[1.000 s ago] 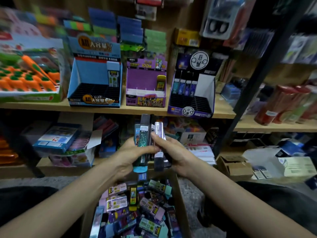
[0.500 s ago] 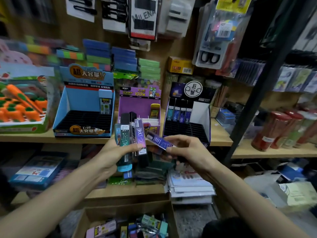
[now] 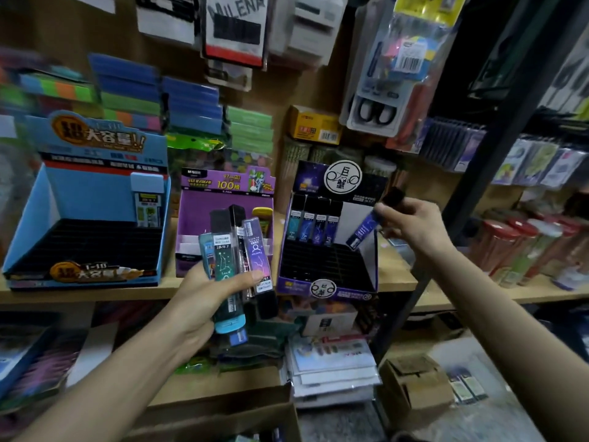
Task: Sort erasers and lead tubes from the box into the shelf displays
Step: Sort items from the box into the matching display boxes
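My left hand (image 3: 204, 298) grips a fan of several lead tubes (image 3: 237, 260), teal, black and purple, upright in front of the shelf edge. My right hand (image 3: 411, 224) pinches one blue lead tube (image 3: 363, 229) by its black cap, tilted, its lower end over the right side of the dark purple display (image 3: 328, 272). That display holds a row of several tubes (image 3: 314, 228) at its back; its black slots in front are bare. The cardboard box (image 3: 223, 416) shows only its rim at the bottom edge.
On the wooden shelf (image 3: 395, 282) stand a blue display (image 3: 86, 240) with one tube at the back and a purple display (image 3: 223, 218). Red-capped tubs (image 3: 510, 247) stand at the right, behind a black upright post (image 3: 471, 193). Packets hang on the wall above.
My right hand has carried the blue tube from beside the bundle up and right to the dark purple display. The view has tilted up, so the box has nearly left the frame.
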The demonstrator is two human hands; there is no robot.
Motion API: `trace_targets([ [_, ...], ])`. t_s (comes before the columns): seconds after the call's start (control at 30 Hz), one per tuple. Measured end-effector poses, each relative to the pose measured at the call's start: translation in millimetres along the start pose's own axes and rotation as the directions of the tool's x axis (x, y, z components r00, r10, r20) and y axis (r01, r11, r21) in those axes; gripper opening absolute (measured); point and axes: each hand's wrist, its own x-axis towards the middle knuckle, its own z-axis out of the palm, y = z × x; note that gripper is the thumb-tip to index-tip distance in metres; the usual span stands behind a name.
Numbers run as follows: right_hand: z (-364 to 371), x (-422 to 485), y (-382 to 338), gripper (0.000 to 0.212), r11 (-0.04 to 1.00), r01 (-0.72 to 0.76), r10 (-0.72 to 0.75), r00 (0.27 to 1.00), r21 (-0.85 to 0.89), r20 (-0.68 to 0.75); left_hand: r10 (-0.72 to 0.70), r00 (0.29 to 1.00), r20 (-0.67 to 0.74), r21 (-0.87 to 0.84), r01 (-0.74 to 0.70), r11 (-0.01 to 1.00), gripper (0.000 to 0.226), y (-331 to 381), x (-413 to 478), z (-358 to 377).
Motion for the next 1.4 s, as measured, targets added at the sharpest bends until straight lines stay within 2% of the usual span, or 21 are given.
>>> trace_targets([
  [0.07, 3.2, 14.4, 2.2, 0.004, 0.981, 0.06, -0.052, 0.998, -0.187, 0.046, -0.028, 0.999, -0.039, 0.028, 0.029, 0.999, 0.039, -2.7, 4.0, 1.0],
  [0.17, 12.0, 29.6, 4.5, 0.01, 0.879, 0.17, -0.108, 0.981, -0.445, 0.16, -0.055, 0.997, -0.047, 0.023, 0.056, 0.998, 0.038, -5.2, 5.6, 2.3],
  [0.23, 18.4, 34.4, 5.9, 0.012, 0.824, 0.229, -0.122, 0.965, -0.518, 0.231, -0.059, 0.998, -0.037, 0.026, 0.06, 0.998, 0.037, -5.8, 4.5, 3.4],
  [0.3, 23.1, 38.5, 8.3, 0.012, 0.794, 0.258, -0.123, 0.955, -0.55, 0.271, -0.061, 0.998, -0.021, 0.023, 0.061, 0.998, 0.036, -5.2, 2.6, 3.7],
  [0.4, 25.6, 46.1, 12.4, 0.023, 0.788, 0.261, -0.081, 0.942, -0.558, 0.326, -0.057, 0.998, 0.008, 0.031, 0.057, 0.998, 0.039, -4.2, -3.4, 4.1],
  [0.57, 20.8, 58.3, 14.2, 0.027, 0.863, 0.143, 0.026, 0.945, -0.484, 0.325, -0.052, 0.999, 0.003, -0.016, 0.052, 0.999, 0.039, -1.2, -10.4, 7.3],
  [0.77, 23.5, 58.4, 16.8, 0.036, 0.73, 0.303, -0.162, 0.948, -0.613, 0.275, -0.053, 0.998, 0.03, -0.018, 0.053, 0.998, 0.036, 1.4, -10.8, 10.1],
  [0.9, 17.9, 58.4, 11.0, 0.032, 0.724, 0.369, -0.153, 0.91, -0.583, 0.387, -0.054, 0.998, 0.029, -0.012, 0.054, 0.998, 0.04, 0.2, -10.5, 11.4],
  [1.0, 17.0, 59.4, 10.6, 0.031, 0.658, 0.428, -0.144, 0.879, -0.619, 0.454, -0.052, 0.998, 0.032, -0.017, 0.052, 0.998, 0.035, 0.2, -10.4, 10.6],
  [1.2, 26.0, 59.4, 19.7, 0.03, 0.707, 0.298, -0.105, 0.941, -0.642, 0.321, -0.05, 0.997, 0.051, -0.024, 0.051, 0.998, 0.036, -0.4, -10.4, 11.3],
  [1.3, 35.9, 58.0, 23.8, 0.025, 0.7, 0.181, -0.039, 0.976, -0.691, 0.216, -0.053, 0.997, 0.055, -0.029, 0.054, 0.998, 0.039, -1.9, -9.4, 12.0],
  [1.4, 43.3, 54.8, 27.8, 0.02, 0.744, 0.081, -0.001, 0.993, -0.663, 0.12, -0.052, 0.997, 0.056, -0.03, 0.053, 0.998, 0.046, -3.2, -9.5, 14.2],
])
